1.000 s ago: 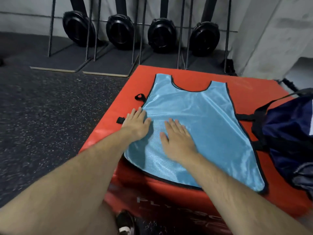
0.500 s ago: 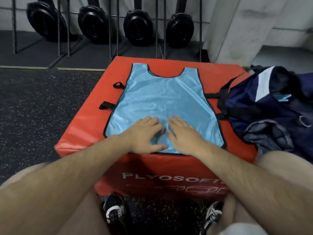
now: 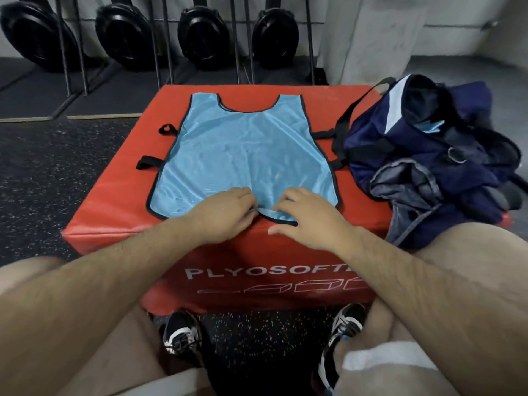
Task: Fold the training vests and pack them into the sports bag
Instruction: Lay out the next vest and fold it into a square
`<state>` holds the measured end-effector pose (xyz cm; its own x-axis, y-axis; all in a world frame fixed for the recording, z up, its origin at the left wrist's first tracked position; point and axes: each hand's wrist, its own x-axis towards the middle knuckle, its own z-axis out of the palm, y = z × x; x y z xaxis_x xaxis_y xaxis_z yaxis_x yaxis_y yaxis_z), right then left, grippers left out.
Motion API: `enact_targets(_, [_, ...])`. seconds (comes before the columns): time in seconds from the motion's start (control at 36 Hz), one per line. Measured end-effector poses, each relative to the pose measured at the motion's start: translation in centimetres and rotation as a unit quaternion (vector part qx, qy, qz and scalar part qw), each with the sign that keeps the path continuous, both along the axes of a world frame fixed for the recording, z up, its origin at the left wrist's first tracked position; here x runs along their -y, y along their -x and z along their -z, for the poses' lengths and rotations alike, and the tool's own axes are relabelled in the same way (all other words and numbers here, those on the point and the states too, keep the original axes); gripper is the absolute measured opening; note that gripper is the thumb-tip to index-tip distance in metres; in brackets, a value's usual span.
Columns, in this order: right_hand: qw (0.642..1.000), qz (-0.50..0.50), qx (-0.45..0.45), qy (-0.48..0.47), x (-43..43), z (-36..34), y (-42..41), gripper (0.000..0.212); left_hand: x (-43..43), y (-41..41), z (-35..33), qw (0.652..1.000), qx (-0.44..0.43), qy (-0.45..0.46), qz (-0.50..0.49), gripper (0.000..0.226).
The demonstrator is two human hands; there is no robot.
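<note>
Red plyo box (image 3: pixel 114 207): left grip (image 3: pixel 225 212) pinches vest (image 3: pixel 245 150) hem; right grip (image 3: pixel 308 218) hold unclear. Recommend lifting hem evenly, edges aligned.

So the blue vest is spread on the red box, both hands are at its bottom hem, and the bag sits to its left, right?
Not quite. The head view shows the bag to the right of the vest, not its left. The rest holds: the vest is spread on the red box, with the left hand and right hand at its bottom hem.
</note>
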<state>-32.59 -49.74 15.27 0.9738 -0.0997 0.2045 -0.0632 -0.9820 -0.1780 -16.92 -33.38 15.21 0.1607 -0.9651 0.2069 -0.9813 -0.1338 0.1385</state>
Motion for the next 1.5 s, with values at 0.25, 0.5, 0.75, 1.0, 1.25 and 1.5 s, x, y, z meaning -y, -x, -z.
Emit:
enact_targets(0.25, [0.997, 0.076, -0.001, 0.003, -0.4, -0.6, -0.4, 0.028, 0.4, 0.3, 0.1, 0.995, -0.063, 0.001, -0.075, 0.018])
enact_targets(0.5, [0.987, 0.061, -0.022, 0.148, -1.8, -0.8, -1.1, 0.025, 0.3, 0.1, -0.3, 0.994, -0.032, -0.011, -0.105, 0.021])
enact_targets(0.75, [0.982, 0.122, -0.081, 0.118, 2.0, -2.0, 1.9, 0.050, -4.5, -3.2, -1.6, 0.992, -0.035, -0.041, -0.113, 0.033])
enact_targets(1.0, [0.991, 0.115, -0.066, 0.016, 4.5, -2.9, 3.8, 0.015, -8.3, -5.5, -2.7, 0.975, -0.105, -0.059, -0.185, 0.032])
enact_targets(1.25, [0.983, 0.088, -0.147, 0.065, 7.9, -7.0, 2.5, 0.015, -8.7, -5.5, -4.8, 0.965, -0.152, 0.018, -0.212, 0.021])
enact_targets(1.5, [0.977, 0.119, -0.153, -0.089, 10.7, -11.0, -0.2, 0.010, -6.3, -7.2, -6.9, 0.939, -0.197, 0.127, -0.253, 0.016])
